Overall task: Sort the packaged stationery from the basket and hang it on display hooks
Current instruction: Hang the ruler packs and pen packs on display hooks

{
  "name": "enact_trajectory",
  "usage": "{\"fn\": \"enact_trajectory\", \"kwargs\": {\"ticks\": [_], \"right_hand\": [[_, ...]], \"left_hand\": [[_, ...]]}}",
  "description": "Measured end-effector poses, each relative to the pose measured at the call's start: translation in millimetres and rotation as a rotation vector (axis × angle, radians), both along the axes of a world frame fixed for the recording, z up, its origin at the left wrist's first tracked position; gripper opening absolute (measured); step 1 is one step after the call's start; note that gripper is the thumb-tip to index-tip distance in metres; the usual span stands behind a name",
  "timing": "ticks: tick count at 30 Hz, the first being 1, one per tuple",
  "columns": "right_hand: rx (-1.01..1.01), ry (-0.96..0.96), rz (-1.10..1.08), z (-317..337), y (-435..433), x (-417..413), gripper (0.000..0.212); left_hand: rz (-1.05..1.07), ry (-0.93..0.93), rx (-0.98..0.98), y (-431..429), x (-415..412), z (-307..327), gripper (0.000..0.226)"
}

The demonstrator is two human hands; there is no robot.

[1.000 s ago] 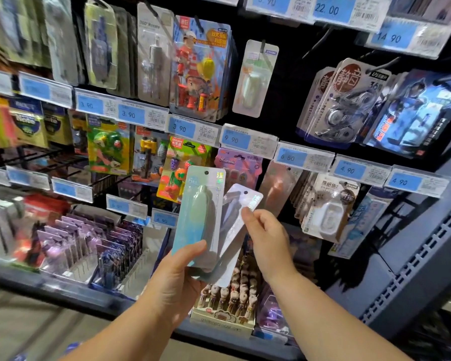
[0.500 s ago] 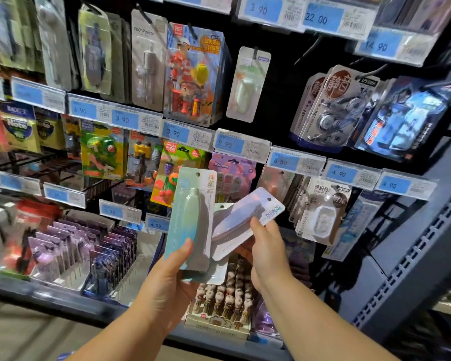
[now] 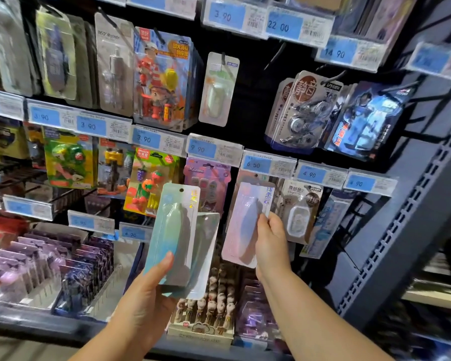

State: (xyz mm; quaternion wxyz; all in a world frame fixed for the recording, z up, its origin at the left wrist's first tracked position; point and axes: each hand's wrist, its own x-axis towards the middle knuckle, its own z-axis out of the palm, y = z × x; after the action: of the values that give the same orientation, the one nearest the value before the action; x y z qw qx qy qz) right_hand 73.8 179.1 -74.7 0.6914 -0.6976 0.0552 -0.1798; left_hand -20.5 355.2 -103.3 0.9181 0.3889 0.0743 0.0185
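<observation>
Two packs (image 3: 176, 230) in left hand (image 3: 143, 303), one pack (image 3: 241, 225) in right hand (image 3: 271, 243)

L hand (image 3: 143, 303), lower centre: thumb over front of green-blue blister-card pack (image 3: 172, 230), gripping. R hand (image 3: 271, 243), centre-right, higher: pinches pale pink blister-card pack (image 3: 241, 225). L forearm (image 3: 102, 342), R forearm (image 3: 318, 321) bare, from bottom edge.

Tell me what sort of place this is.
Probably a shop's stationery aisle: rows of blue price labels, hanging carded packs, and stock in hand: the left hand holds a green pack, the right hand a pink pack.
</observation>
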Motion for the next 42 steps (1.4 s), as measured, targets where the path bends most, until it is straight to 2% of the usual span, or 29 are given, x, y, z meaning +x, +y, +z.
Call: {"fn": "enact_trajectory", "kwargs": {"ticks": [6, 13, 18, 21, 26, 29, 31, 33, 35, 38, 40, 42], "right_hand": [[-0.065, -0.047, -0.009, 5, -2, 4, 0.023], [-0.053, -0.030, -0.086, 5, -2, 16, 0.026], [-0.088, -0.009, -0.116, 6, -1, 22, 0.017], [-0.113, 0.001, -0.150, 9, -2, 27, 0.018], [-0.042, 0.014, -0.231, 8, -1, 31, 0.022], [-0.002, -0.041, -0.236, 6, 4, 22, 0.019], [-0.047, -0.115, -0.257, 5, 7, 13, 0.020], [-0.124, -0.140, -0.201, 7, 11, 2, 0.013], [-0.181, -0.077, 0.010, 6, 17, -7, 0.009], [-0.216, 0.157, 0.343, 0, 27, -19, 0.033], [-0.182, 0.212, 0.435, -8, 35, -24, 0.048], [-0.110, 0.192, 0.452, -13, 40, -25, 0.046]], "left_hand": [[-0.027, 0.003, -0.010, 0, -3, 2, 0.028], [-0.031, 0.008, -0.017, 4, 0, 0, 0.029], [-0.039, 0.004, -0.030, 2, 0, 1, 0.023], [-0.036, 0.005, -0.023, 2, -1, 3, 0.027], [-0.035, -0.010, -0.026, 2, -3, 3, 0.030], [-0.032, -0.009, -0.039, 3, -1, 2, 0.030], [-0.016, 0.000, -0.057, 4, 1, 2, 0.032], [-0.003, 0.016, -0.056, 4, 2, 2, 0.032], [-0.004, 0.018, -0.050, 3, 2, 2, 0.032], [-0.022, 0.006, -0.026, 0, 0, 4, 0.027], [-0.032, -0.001, -0.008, -1, -1, 6, 0.030], [-0.036, -0.004, 0.014, -1, -3, 6, 0.034]]}}
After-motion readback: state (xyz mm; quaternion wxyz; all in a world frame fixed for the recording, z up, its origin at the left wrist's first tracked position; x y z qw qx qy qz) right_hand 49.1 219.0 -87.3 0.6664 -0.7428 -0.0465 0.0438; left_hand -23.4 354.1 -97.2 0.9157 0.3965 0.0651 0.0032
